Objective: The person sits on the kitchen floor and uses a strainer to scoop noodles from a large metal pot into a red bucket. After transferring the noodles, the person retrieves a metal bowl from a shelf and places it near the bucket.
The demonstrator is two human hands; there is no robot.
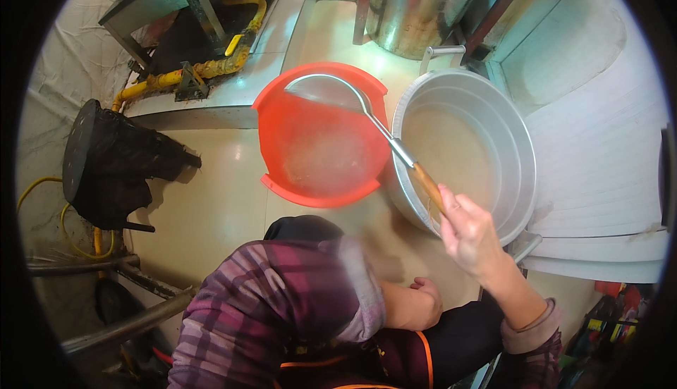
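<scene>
My right hand is closed around the wooden handle of a long-handled metal strainer. The strainer's round head is over the far part of a red plastic basin, and its shaft crosses the near left rim of a large aluminium pot. Cloudy liquid lies in the pot, and the basin's inside looks hazy, with pale liquid in its bottom. My left hand rests near my knee, its fingers curled; whether it holds anything is hidden.
A black stool stands at the left. Beyond it a yellow pipe runs along a low tiled ledge. A lidded steel pot stands at the back between dark red legs. White sacks or sheeting border the right side.
</scene>
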